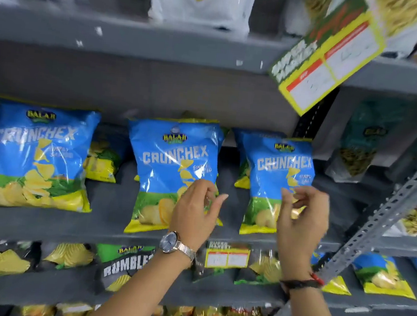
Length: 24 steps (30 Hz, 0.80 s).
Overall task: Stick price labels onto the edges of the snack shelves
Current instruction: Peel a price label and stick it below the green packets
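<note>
A price label [227,258] is stuck to the front edge of a grey metal shelf [42,228], between the two forearms and just below the hands. It is a small rectangle with a yellow border, a dark band of white lettering on top, a red strip beneath, and two white boxes; the writing is too blurred to read. A much larger label [329,57] of the same design — green, yellow, red and white — hangs tilted from the edge of the shelf above [137,41], at upper right.

Three blue Crunchex chip bags stand on the middle shelf. The left hand [196,211], with a wristwatch [172,243] on its wrist, is raised in front of the middle bag [166,159], its fingers [217,202] loosely curled and spread, holding nothing that can be made out. The right hand [303,218], wearing a dark band with a red thread, is raised before the right bag [272,169], back to the camera, thumb and fingertips drawn close together — whether they pinch anything cannot be told. The hands are apart, at the same height.
</note>
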Tool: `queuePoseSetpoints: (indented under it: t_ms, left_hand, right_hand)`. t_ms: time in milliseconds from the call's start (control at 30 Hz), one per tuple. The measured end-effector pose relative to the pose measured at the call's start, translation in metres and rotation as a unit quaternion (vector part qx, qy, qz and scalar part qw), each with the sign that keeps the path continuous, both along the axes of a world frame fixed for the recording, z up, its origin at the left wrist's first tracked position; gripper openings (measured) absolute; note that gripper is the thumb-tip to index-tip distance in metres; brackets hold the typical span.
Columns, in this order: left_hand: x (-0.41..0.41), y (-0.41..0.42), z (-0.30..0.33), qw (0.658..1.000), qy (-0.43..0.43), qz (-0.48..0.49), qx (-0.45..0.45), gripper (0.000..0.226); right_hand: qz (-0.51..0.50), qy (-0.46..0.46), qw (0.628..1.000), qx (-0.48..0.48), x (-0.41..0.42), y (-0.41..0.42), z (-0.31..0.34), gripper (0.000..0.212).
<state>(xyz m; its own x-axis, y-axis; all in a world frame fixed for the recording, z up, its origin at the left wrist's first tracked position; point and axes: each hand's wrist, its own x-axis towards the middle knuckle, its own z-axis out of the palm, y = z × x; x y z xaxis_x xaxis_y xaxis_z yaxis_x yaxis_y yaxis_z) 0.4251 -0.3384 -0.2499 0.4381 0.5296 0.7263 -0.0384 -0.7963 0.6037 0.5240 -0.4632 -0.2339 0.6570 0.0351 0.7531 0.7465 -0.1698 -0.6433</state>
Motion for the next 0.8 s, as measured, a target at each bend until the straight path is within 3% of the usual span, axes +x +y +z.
queuePoseSetpoints:
  t_ms: [100, 200, 367, 533, 667, 800]
  left_hand:
    - [0.009, 0.001, 0.066, 0.993, -0.102, -0.012, -0.052, 0.017]
    - [0.027, 0.0, 0.114, 0.979, -0.104, -0.066, -0.165, 0.017]
    - [0.05, -0.008, 0.154, 0.949, -0.097, -0.155, -0.256, 0.041]
    - [0.063, -0.014, 0.161, 0.945, -0.119, -0.129, -0.276, 0.029]
    - [0.059, -0.017, 0.162, 0.957, -0.128, -0.097, -0.242, 0.032]
    - [0.034, -0.022, 0.163, 0.985, -0.133, -0.077, -0.082, 0.023]
  right_hand:
    - [-0.014, -0.124, 0.989, 0.076, -0.001, 0.003, 0.083, 0.01]
    - [-0.03, -0.2, 0.977, 0.064, -0.001, 0.008, 0.156, 0.02]
    - [-0.07, -0.207, 0.974, -0.056, 0.01, 0.018, 0.22, 0.028]
    - [-0.017, -0.194, 0.976, -0.093, 0.016, 0.014, 0.227, 0.011]
    - [0.036, -0.216, 0.973, -0.066, 0.013, -0.003, 0.222, 0.007]
    - [0.082, -0.123, 0.989, 0.026, 0.012, -0.021, 0.2, 0.027]
